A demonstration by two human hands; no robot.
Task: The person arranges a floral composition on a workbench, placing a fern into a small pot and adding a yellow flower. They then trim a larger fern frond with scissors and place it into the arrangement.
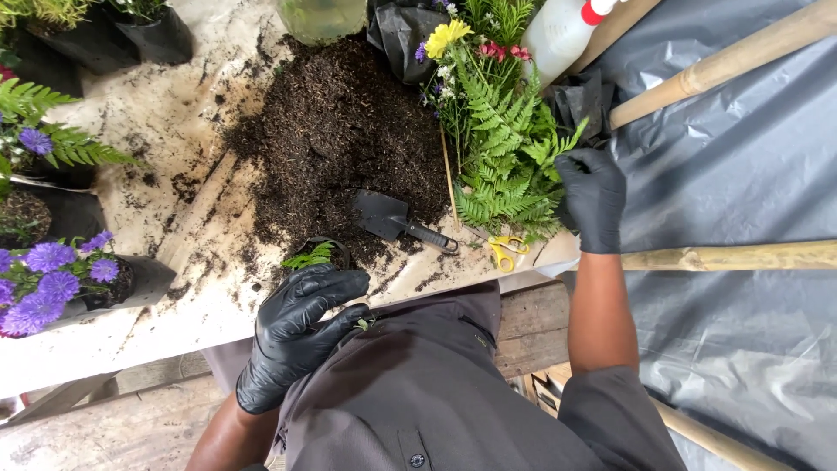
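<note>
Potting stood partly done, by the look of it. The left hand (pixel 301 336), gloved in black, curled loosely beside a small black pot (pixel 321 255) already holding a green sprig at the table's (pixel 174 139) near edge; whether the fingers gripped the pot could not be told. The right hand (pixel 593 199) closed on fern fronds (pixel 506 166) at the far right. A soil heap (pixel 336 131) remained mid-table, with a black trowel (pixel 392 218) and yellow scissors (pixel 504 251) lying between the hands. Purple-flowered pots (pixel 61 279) stood well left.
</note>
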